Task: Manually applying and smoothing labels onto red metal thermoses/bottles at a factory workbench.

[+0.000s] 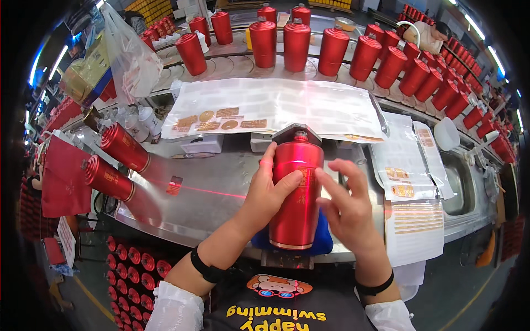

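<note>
A glossy red metal bottle (295,215) lies in front of me, its capped neck pointing away. Its neck end rests by a dark angular holder (310,135) and its base is over a blue pad (324,236). My left hand (265,190) grips its left side, thumb pressed beside a small gold label (307,177). My right hand (348,207) is at the right side with fingers apart; the index fingertip is at the label's edge. Whether it touches the bottle is hard to tell. A red laser line crosses the bottle and the metal table (210,218).
Two red bottles (126,148) stand at the table's left. White sheets with gold stickers (207,117) lie beyond my hands, and more sticker sheets (403,165) lie right, before a sink (461,190). A curved conveyor (232,63) carries several red bottles. Another person (428,36) sits far right.
</note>
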The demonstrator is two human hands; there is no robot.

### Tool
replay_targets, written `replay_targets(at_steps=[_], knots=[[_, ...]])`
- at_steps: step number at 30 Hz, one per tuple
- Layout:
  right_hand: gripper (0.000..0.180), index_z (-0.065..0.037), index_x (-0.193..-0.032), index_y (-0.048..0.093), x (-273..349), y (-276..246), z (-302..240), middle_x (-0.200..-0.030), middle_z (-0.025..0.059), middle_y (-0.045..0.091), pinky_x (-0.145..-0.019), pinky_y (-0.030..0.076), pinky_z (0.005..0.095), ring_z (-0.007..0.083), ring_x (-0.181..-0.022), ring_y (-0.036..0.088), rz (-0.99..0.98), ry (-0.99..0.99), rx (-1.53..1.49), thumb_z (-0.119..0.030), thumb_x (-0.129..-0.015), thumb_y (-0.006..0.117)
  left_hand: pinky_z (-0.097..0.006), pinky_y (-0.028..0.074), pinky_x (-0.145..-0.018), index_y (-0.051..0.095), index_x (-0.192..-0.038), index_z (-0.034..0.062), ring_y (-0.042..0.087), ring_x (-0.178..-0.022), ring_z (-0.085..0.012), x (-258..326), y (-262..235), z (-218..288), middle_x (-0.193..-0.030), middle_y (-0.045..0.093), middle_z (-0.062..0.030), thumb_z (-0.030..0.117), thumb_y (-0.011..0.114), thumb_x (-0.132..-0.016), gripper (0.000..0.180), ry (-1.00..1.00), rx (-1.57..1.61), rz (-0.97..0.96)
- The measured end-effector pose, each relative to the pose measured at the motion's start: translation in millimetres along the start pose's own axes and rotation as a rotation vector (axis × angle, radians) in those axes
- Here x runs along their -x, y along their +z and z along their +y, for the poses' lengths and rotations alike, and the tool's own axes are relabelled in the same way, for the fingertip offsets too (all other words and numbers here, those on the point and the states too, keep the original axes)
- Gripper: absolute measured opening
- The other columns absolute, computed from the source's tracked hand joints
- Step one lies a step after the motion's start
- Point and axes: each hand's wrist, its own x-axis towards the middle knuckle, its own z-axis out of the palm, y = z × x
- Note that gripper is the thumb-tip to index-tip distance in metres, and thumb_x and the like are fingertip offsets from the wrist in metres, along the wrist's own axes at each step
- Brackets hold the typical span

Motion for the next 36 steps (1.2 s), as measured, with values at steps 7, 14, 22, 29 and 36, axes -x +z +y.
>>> replay_targets(at_steps=[7, 14, 22, 29, 36], knots=[[0.046, -0.005, -0.123, 0.060, 8, 13, 8, -0.124, 0.0194, 0.049, -0.094, 0.043, 0.0459, 0.0386, -0.112, 0.050, -0.038, 0.018, 0.019, -0.010, -0.079, 0.071, -0.031, 0.041, -0.099, 0.014, -0.146, -0.0104, 0.051, -0.119, -0.0199, -4, 1, 5, -0.132, 0.049, -0.0198, 0.030, 0.066, -0.089, 0.087, -0.030, 0.121, -0.015], [0.048, -0.004, -0.127, 0.057, 6, 14, 8, -0.124, 0.0205, 0.049, -0.094, 0.043, 0.0460, 0.0393, -0.112, 0.049, -0.045, 0.042, -0.024, -0.013, -0.081, 0.069, -0.031, 0.042, -0.099, 0.014, -0.146, -0.0104, 0.051, -0.118, -0.0194, -9, 0, 8, -0.131, 0.050, -0.0195, 0.029, 0.067, -0.089, 0.087, -0.079, 0.081, -0.014], [0.051, -0.004, -0.131, 0.054, 12, 16, 10, -0.129, 0.0229, 0.047, -0.097, 0.041, 0.0454, 0.0398, -0.115, 0.048, -0.056, 0.065, -0.019, -0.016, -0.084, 0.068, -0.034, 0.041, -0.100, 0.013, -0.146, -0.0109, 0.052, -0.119, -0.0236, -4, -1, -2, -0.131, 0.050, -0.0222, 0.034, 0.068, -0.087, 0.092, 0.014, -0.063, -0.005], [0.052, -0.004, -0.132, 0.053, 11, 17, 9, -0.131, 0.0234, 0.046, -0.098, 0.041, 0.0452, 0.0397, -0.115, 0.048, -0.058, 0.082, -0.052, -0.018, -0.085, 0.068, -0.033, 0.040, -0.101, 0.015, -0.146, -0.0104, 0.051, -0.120, -0.0239, -5, -3, -4, -0.132, 0.049, -0.0223, 0.034, 0.068, -0.087, 0.091, 0.017, -0.019, 0.015], [0.056, -0.004, -0.137, 0.048, 16, 15, 11, -0.133, 0.0236, 0.044, -0.098, 0.041, 0.0449, 0.0397, -0.116, 0.047, -0.060, 0.103, -0.072, -0.018, -0.086, 0.066, -0.032, 0.039, -0.102, 0.017, -0.145, -0.0097, 0.047, -0.121, -0.0204, -5, -1, 5, -0.135, 0.045, -0.0186, 0.032, 0.066, -0.090, 0.085, -0.072, 0.086, -0.011]])
